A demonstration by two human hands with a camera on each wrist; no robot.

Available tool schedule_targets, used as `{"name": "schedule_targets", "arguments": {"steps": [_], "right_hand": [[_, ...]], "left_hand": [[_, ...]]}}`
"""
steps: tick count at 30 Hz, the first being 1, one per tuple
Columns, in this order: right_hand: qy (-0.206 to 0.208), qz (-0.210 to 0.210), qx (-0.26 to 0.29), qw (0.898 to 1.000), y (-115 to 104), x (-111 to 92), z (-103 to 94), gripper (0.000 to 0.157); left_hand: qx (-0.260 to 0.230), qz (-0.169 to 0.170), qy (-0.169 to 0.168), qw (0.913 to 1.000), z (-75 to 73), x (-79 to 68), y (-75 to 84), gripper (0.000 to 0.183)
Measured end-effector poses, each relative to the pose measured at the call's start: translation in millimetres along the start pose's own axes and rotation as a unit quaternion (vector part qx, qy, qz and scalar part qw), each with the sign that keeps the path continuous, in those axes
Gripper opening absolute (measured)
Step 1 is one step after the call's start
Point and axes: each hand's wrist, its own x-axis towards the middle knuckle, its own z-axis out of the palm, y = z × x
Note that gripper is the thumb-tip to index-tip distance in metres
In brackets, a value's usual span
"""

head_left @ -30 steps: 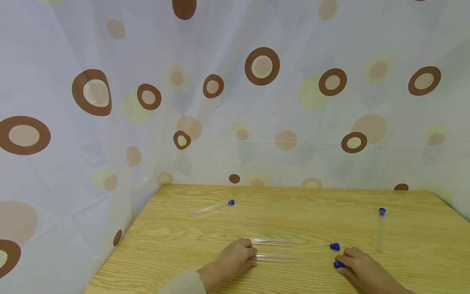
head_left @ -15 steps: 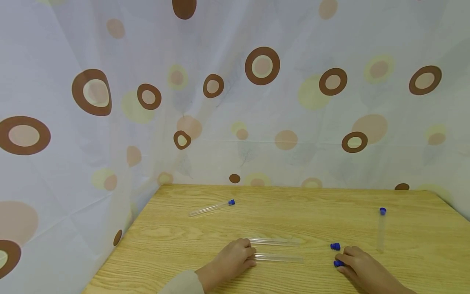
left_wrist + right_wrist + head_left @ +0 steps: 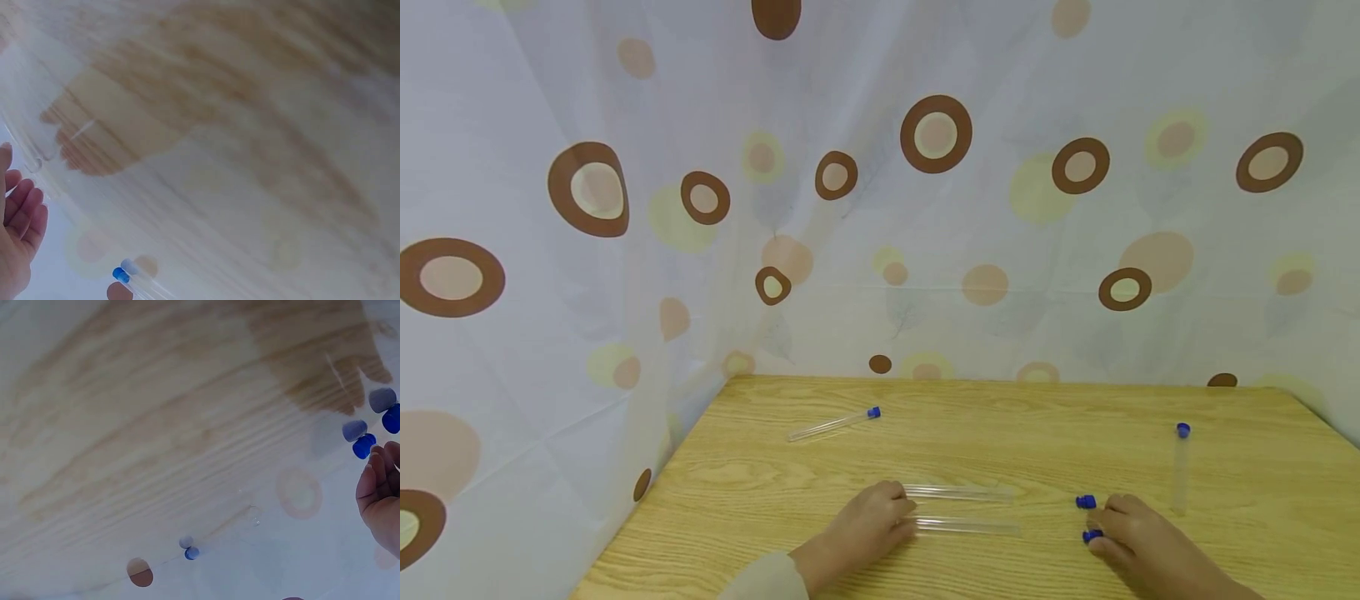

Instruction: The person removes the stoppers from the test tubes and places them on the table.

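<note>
In the head view, two clear test tubes lie side by side on the table, a far tube (image 3: 958, 493) and a near tube (image 3: 966, 525). My left hand (image 3: 865, 521) is at their left ends, fingers loosely bent; in the left wrist view this hand (image 3: 24, 231) shows no tube in its grasp. On the right are two loose blue caps, a far cap (image 3: 1086, 502) and a near cap (image 3: 1092, 536). Beside them is my right hand (image 3: 1142, 537), fingertips close to the near cap. The right wrist view shows its fingers (image 3: 379, 472) relaxed, beside a cap (image 3: 364, 447).
A capped test tube (image 3: 831, 426) lies at the back left of the wooden table (image 3: 985, 433). Another capped tube (image 3: 1181, 475) lies at the right, its blue cap pointing away. A patterned curtain (image 3: 865, 333) hangs behind the table and along its left side.
My left hand has drawn slightly left from the tube ends. My right hand has shifted slightly, its fingers drawing away from the near cap. Tubes and caps stay in place.
</note>
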Motion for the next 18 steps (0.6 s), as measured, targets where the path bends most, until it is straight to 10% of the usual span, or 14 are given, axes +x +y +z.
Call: {"name": "schedule_targets", "arguments": {"steps": [18], "right_hand": [[0.121, -0.038, -0.113, 0.986, -10.7, 19.1, 5.1, 0.03]], "left_hand": [[0.006, -0.006, 0.045, 0.9989, -7.1, -4.8, -10.6, 0.019]]}}
